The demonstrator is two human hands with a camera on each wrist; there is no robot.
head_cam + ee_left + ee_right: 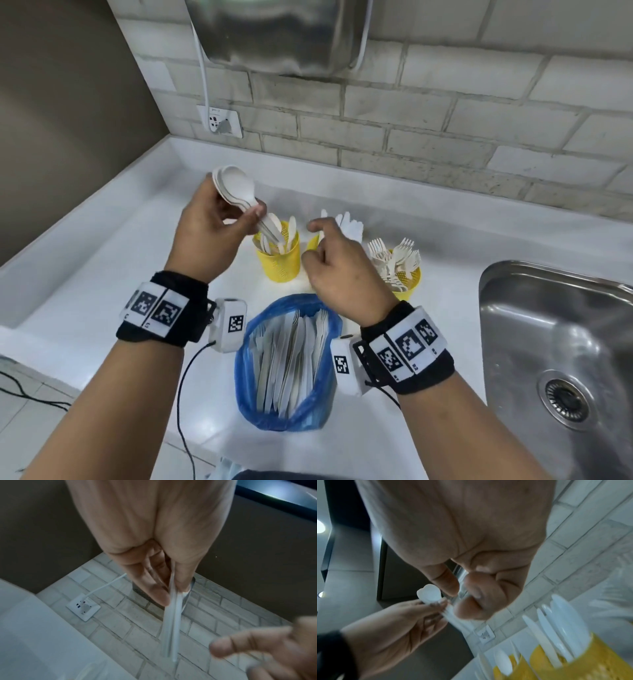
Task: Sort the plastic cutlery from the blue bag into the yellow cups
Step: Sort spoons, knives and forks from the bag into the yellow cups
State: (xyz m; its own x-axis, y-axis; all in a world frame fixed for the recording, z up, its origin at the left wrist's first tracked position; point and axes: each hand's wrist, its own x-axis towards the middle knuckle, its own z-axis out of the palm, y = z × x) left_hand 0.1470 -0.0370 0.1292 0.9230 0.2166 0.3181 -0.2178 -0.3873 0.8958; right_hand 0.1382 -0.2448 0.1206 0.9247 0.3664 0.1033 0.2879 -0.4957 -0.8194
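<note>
Left hand (209, 226) pinches stacked spoons (236, 188) above left cup (279, 260), right hand (337, 267) loosely curled, empty; next, lower handles into cup.

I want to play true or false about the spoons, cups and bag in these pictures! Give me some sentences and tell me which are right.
1. The left hand holds a stack of white spoons. True.
2. The right hand holds a fork. False: its fingers are curled loosely and hold nothing.
3. The blue bag has no cutlery left in it. False: many white pieces still lie inside.
4. The forks stand in the yellow cup nearest the steel sink. True.
5. There are two yellow cups. False: three stand in a row behind the bag.
</note>
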